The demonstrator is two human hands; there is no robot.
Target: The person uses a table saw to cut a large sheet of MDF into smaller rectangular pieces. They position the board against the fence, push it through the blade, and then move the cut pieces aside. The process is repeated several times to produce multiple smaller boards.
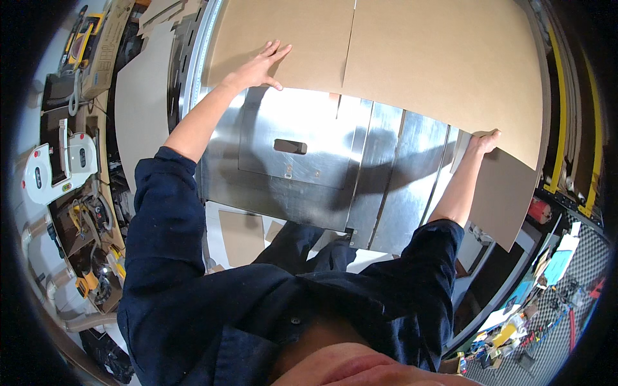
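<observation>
While both arms extend forward from dark blue sleeves [161, 231], the hands work well apart on one large cardboard sheet [399, 58]. This flat brown sheet occupies the upper part of the view, from about 11 o'clock round to 3 o'clock, and lies on a metal machine table [322, 167]. A straight slit or fold line [348, 45] runs down the sheet near 12 o'clock.

Left hand [261, 64]: positioned at 11 o'clock, palm down, fingers spread and flat on the top face of the sheet near its lower left edge. It presses on the cardboard and is not closed around it.

Right hand [484, 141]: positioned at 3 o'clock, at the lower right edge of the sheet. The fingers meet the edge there; whether they curl under it cannot be told.

The metal table reflects light, carries the shadows of both arms, and shows a rectangular slot [290, 147] near the centre. A second cardboard piece [502, 199] hangs below the right hand, at 4 o'clock. More cardboard [138, 103] lies at 10 o'clock beside the table. A white device [58, 167] sits at 9 o'clock among yellow tools [87, 283] at 8 o'clock. Small mixed items [541, 302] lie on a dark mat at 4 to 5 o'clock.
</observation>
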